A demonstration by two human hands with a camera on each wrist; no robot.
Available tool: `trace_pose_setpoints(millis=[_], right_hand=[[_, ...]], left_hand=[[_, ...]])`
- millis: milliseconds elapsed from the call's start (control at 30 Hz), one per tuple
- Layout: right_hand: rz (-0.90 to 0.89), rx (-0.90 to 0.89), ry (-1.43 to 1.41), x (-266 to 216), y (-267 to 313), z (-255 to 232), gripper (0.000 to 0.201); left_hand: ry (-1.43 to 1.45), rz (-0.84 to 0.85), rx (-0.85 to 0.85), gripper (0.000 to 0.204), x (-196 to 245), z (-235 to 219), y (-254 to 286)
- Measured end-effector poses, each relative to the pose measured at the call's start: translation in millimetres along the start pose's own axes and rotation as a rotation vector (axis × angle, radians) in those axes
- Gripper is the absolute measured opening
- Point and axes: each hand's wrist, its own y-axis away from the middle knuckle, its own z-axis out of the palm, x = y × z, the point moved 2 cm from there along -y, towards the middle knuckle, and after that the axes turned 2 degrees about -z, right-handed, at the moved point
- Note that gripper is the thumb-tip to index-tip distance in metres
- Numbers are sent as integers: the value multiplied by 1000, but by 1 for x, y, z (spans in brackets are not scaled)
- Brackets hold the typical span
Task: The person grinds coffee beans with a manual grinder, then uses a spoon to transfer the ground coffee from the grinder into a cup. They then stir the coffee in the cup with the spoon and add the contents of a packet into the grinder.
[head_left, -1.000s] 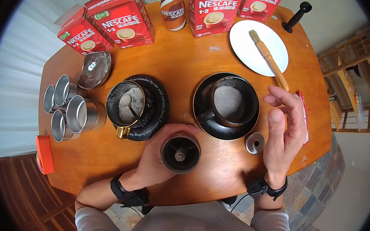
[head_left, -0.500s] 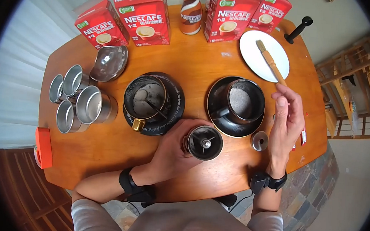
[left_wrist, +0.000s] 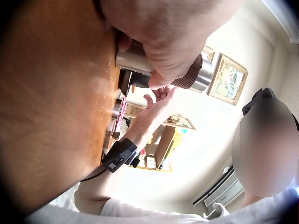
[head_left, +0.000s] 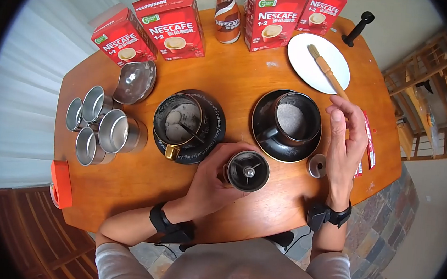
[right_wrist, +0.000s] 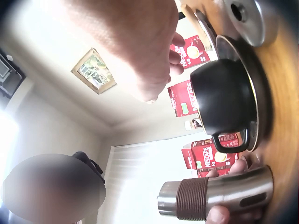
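My left hand (head_left: 213, 175) grips a steel manual coffee grinder (head_left: 249, 171), fingers and thumb curled round its lower body. It stands upright at the table's near side, its top uncovered with a central shaft and thin arms inside. A brown ribbed sleeve (right_wrist: 192, 199) circles its upper part in the right wrist view. My right hand (head_left: 346, 144) is raised with loosely bent fingers, holding nothing. Beside it are a round metal lid (head_left: 317, 165) with a centre hole and a black cup (head_left: 300, 132) of pale powder on a black saucer (head_left: 261, 137).
Left of the grinder, a gold-handled cup (head_left: 171, 151) holds powder and a spoon. Further left stand several metal cups (head_left: 116, 131) and a glass dish (head_left: 135, 82). Red Nescafe boxes (head_left: 175, 31), a bottle (head_left: 227, 22), a white plate (head_left: 299, 48) with a brush (head_left: 326, 69), and a black handle (head_left: 358, 28) line the back.
The head view has shifted, moving the tabletop rightward in the picture. The grinder in my left hand has tipped slightly, so its inner shaft and arms show more clearly. My right hand stays raised.
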Motion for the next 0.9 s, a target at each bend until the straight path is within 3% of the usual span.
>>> trace_pose_setpoints(millis=[400,900], right_hand=[[50,-3,20,-3,-1,1,32],[56,-34,24,-6,-1,3,31]], left_hand=[[-165,299,34,64,1,-1,-5],[-220,324,73,64,1,-2,-5]])
